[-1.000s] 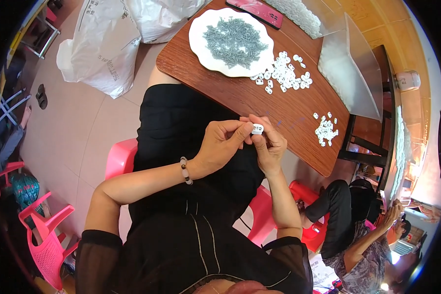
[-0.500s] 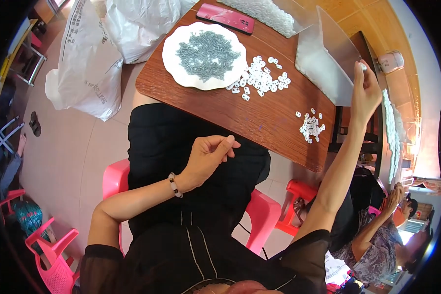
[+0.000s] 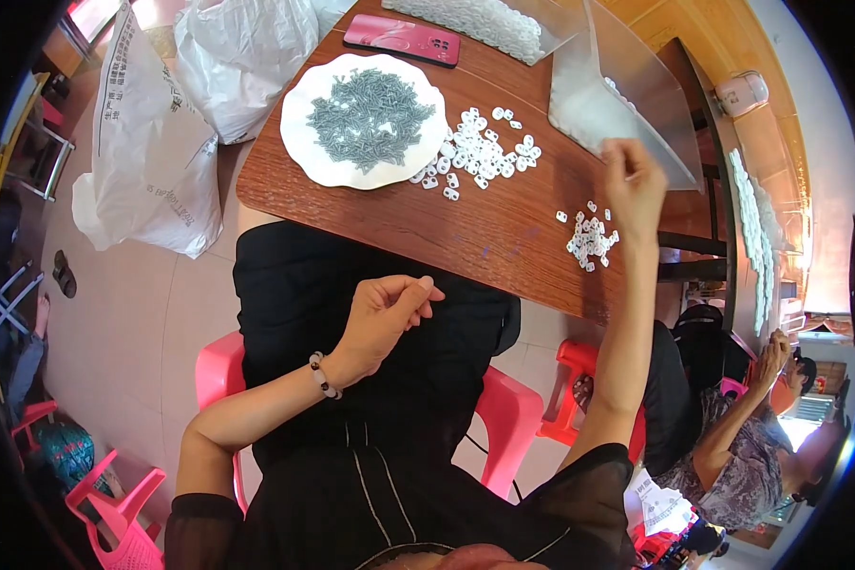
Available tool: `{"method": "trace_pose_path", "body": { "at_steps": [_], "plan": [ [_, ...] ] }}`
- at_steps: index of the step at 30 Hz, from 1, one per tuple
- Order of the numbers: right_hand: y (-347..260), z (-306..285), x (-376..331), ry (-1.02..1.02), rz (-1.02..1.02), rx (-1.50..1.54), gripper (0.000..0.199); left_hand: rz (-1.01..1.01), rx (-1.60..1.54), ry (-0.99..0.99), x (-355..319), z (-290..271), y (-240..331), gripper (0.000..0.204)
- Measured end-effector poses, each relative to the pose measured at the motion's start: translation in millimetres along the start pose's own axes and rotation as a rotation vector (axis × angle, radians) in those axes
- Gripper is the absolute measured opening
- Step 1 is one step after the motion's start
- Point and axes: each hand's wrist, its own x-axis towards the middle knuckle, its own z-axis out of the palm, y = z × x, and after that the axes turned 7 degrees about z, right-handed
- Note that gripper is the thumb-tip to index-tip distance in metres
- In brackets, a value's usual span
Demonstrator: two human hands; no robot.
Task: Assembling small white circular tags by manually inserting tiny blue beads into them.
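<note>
My left hand point(image 3: 388, 315) is over my lap, fingers curled and thumb against the forefinger; whatever may be between them is hidden. My right hand point(image 3: 636, 185) hovers over the table's right side, its fingers bent and smeared by motion, so I cannot tell what they hold. Just below it lies a small heap of little white plastic pieces point(image 3: 591, 237). Larger oval white pieces with holes point(image 3: 480, 147) are scattered mid-table. Left of them stands a white scalloped plate point(image 3: 299, 109) bearing a mound of grey screws point(image 3: 370, 119). An upright clear panel point(image 3: 641, 109) stands behind my right hand.
The brown wooden table point(image 3: 370, 218) holds a pink phone point(image 3: 402, 38) and a row of whitish pieces point(image 3: 480, 21) at its far edge. White sacks point(image 3: 147, 142) stand on the floor at left. Pink chairs point(image 3: 114, 513) are at lower left. Another person's hands point(image 3: 774, 356) work at right.
My right hand has moved left and nearer me, from beside the clear panel's edge to above the table. The small white thing at its fingertips no longer shows. My left hand stays curled.
</note>
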Motion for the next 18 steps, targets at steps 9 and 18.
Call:
{"method": "trace_pose_path", "body": {
  "at_steps": [9, 18],
  "plan": [
    [-28, 37, -49, -0.340, 0.107, -0.051, 0.012, -0.031, 0.000, 0.002, 3, 0, -1, 0.027],
    [-39, 58, -50, -0.358, -0.015, -0.149, 0.019, -0.059, 0.002, 0.004, 3, 0, 3, 0.027]
  ]
}}
